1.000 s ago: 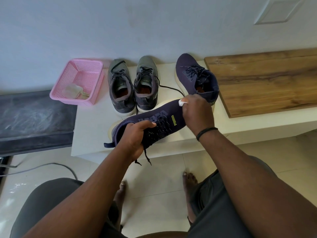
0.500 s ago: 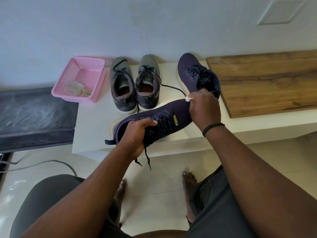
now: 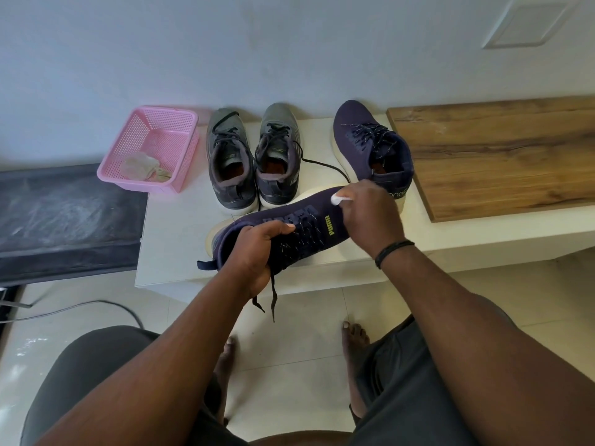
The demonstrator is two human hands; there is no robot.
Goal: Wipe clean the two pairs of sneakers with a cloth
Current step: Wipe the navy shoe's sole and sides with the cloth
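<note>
We grip one navy sneaker (image 3: 299, 233) in our left hand (image 3: 254, 252) while our right hand (image 3: 370, 214) pinches the white cloth (image 3: 338, 199) near its toe; its mate (image 3: 370, 146) and the grey pair (image 3: 252, 156) wait on the surface (image 3: 180, 226), seemingly still unwiped

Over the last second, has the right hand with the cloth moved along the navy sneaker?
Yes. The right hand, pinching the white cloth, slid toward the toe of the held navy sneaker, closer to the wooden board, then partly back.
</note>
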